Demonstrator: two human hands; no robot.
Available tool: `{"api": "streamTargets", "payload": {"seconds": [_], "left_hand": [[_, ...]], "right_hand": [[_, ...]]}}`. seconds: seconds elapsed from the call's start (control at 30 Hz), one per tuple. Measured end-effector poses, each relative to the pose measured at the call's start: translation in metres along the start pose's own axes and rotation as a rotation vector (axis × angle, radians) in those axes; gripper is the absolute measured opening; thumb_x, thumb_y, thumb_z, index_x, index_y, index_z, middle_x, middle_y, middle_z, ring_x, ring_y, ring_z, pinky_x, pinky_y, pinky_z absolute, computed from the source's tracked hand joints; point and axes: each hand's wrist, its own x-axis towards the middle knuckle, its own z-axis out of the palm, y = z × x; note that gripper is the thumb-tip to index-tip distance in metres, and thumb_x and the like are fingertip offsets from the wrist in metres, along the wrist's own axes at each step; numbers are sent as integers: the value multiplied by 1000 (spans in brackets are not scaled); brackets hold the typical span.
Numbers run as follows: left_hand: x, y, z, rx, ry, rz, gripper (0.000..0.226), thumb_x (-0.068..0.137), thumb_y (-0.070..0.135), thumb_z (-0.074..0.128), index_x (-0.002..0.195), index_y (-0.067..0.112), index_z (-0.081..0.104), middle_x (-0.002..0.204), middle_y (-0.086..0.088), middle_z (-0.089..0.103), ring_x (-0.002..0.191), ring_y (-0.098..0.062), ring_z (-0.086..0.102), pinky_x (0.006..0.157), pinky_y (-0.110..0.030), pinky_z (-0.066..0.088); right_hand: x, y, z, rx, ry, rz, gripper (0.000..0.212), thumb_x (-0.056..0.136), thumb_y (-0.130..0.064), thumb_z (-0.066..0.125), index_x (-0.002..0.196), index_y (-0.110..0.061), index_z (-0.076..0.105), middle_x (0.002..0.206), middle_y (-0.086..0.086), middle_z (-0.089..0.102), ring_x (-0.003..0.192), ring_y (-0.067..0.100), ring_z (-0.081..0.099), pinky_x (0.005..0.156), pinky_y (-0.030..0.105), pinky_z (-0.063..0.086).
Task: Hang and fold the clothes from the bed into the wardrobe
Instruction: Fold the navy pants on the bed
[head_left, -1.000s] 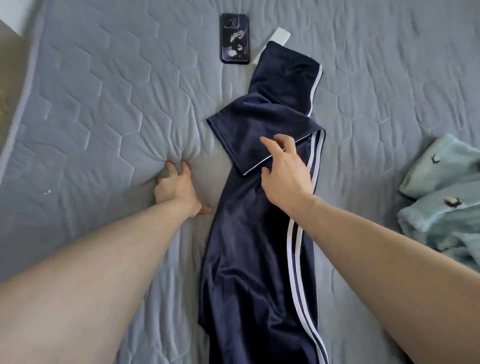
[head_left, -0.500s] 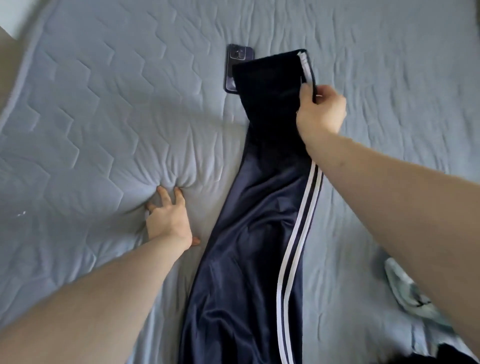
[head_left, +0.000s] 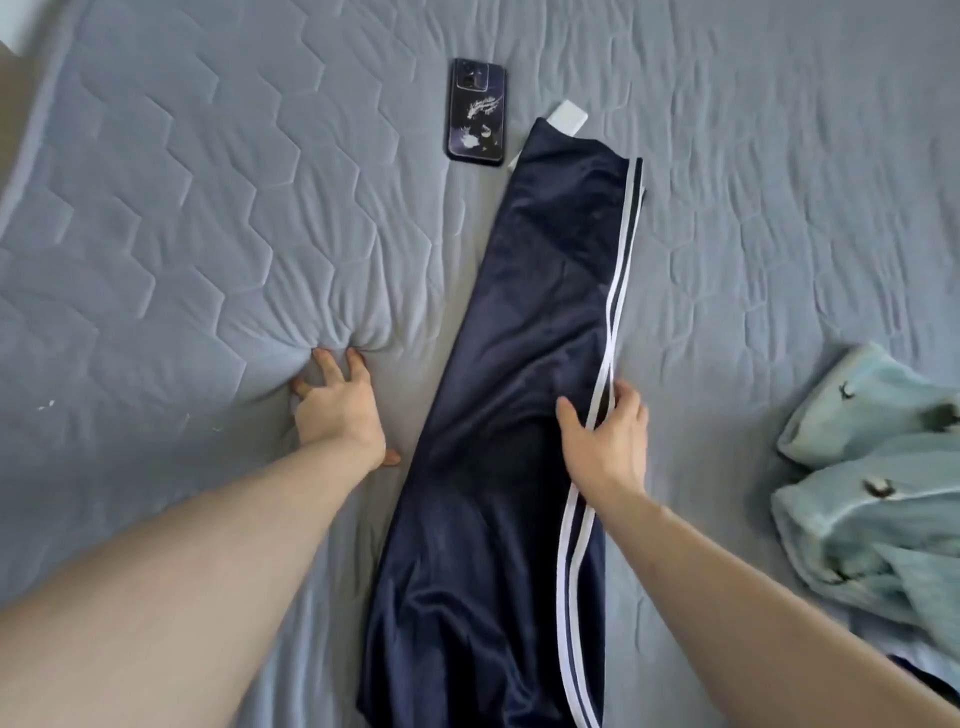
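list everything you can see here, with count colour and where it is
trousers: one, navy with white side stripes, laid out lengthwise down the middle of the bed
phone: one, dark case with a pale print, lying on the bed just left of the trousers' far end
white object: one, white, partly under the trousers' far end; cannot tell what it is
light garment: at least one, pale blue-green, bunched at the right edge of the bed
bed cover: one, grey, quilted, under everything
left hand: pressing fingers into the bed cover, left of the trousers
right hand: resting on the trousers' striped edge
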Motion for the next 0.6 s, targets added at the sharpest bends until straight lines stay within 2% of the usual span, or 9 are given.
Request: {"api": "streamTargets", "payload": {"seconds": [0.1, 0.17, 0.23, 0.27, 0.33, 0.4, 0.5, 0.53, 0.6], "left_hand": [[0, 0, 0, -20, 14, 5, 152, 55, 64, 93, 163, 21, -6, 169, -18, -8, 146, -49, 30, 110, -46, 45], [-1, -1, 2, -38, 23, 9, 152, 54, 64, 93, 163, 23, -6, 169, -16, -8, 145, -48, 31, 110, -46, 44], [-2, -3, 4, -56, 35, 20, 151, 55, 65, 92, 163, 25, -6, 170, -13, -8, 146, -46, 31, 112, -46, 42], [-3, -6, 8, -75, 38, 33, 149, 57, 65, 91, 162, 26, -7, 170, -12, -10, 149, -45, 27, 114, -46, 40], [-7, -15, 20, -145, 54, 72, 142, 64, 67, 86, 163, 28, -8, 171, -7, -13, 154, -42, 12, 121, -46, 30], [-16, -27, 37, -221, 79, 123, 127, 77, 70, 74, 163, 29, -9, 171, -2, -16, 157, -36, -3, 126, -46, 18], [-42, -44, 75, -172, 119, 174, 99, 94, 72, 43, 163, 25, -10, 171, -2, -17, 157, -32, -10, 128, -46, 5], [-56, -49, 90, -163, 126, 179, 94, 97, 69, 39, 163, 22, -8, 171, -3, -16, 158, -32, -10, 128, -45, 3], [-93, -57, 120, -208, 110, 199, 87, 100, 57, 42, 164, 17, -1, 172, -4, -12, 158, -30, -9, 128, -44, 2]], "right_hand": [[-52, 44, 10, 93, 8, 94, 59, 87, -50, 74, 130, -20, 48, 130, -1, 55, 118, 24, 58, 99, 36, 44], [-80, 72, 13, 112, -81, 100, 44, 86, -47, 77, 112, -24, 50, 111, -7, 64, 101, 19, 63, 88, 33, 50], [-100, 99, 11, 117, -126, 106, 27, 88, -41, 75, 95, -23, 56, 90, -12, 69, 87, 15, 67, 71, 19, 49], [-107, 113, 8, 122, -114, 114, 22, 90, -40, 74, 89, -22, 61, 81, -11, 71, 82, 12, 68, 65, 12, 46], [-118, 136, -1, 164, -95, 163, 25, 93, -43, 72, 81, -21, 69, 72, -15, 73, 74, -1, 69, 57, 7, 44], [-125, 152, -9, 210, -115, 237, 34, 95, -49, 69, 80, -19, 74, 70, -16, 74, 67, -6, 67, 59, 11, 48], [-133, 162, -13, 224, -190, 289, 31, 94, -50, 69, 89, -21, 76, 81, -8, 78, 81, 9, 75, 79, 32, 60], [-138, 163, -14, 224, -219, 292, 26, 93, -48, 70, 93, -23, 75, 84, -9, 79, 86, 12, 75, 84, 36, 61], [-152, 164, -17, 216, -276, 299, 20, 91, -43, 72, 99, -25, 73, 92, -9, 79, 92, 16, 75, 93, 42, 59]]}}
